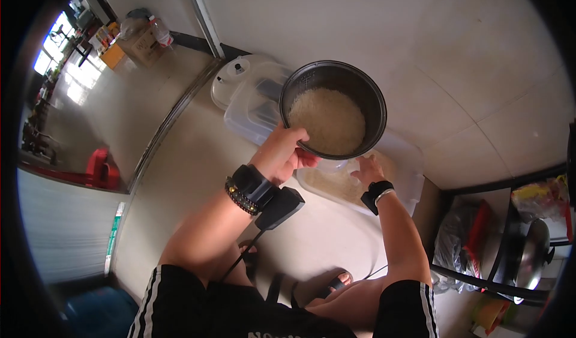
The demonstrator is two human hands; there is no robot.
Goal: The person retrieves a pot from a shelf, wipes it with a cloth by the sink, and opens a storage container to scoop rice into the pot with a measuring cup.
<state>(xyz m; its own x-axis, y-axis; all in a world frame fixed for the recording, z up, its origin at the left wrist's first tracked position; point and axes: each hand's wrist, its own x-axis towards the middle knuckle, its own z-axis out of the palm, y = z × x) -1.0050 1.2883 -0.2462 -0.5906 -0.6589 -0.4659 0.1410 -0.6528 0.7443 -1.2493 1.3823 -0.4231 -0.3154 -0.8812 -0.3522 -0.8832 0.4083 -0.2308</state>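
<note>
My left hand [289, 153] is closed on the rim and side of a dark rice cooker inner pot [375, 113], tilted so its inside faces me. White rice [330, 119] covers the pot's bottom. Lower right, my right hand [369, 170] reaches over a translucent plastic bin [411, 182] holding more rice [327, 182]. Its bent fingers seem to grip a clear plastic cup [336, 166], partly hidden under the pot's rim. My left wrist carries a black band and a beaded bracelet; my right wrist has a black band and a light bangle.
A clear plastic lid [243, 107] leans by the wall behind the pot. To the right stands a black shelf [480, 284] with bags and a metal lid [533, 254]. A door track [174, 113] crosses the floor at left, near a red object [103, 169]. My feet are below.
</note>
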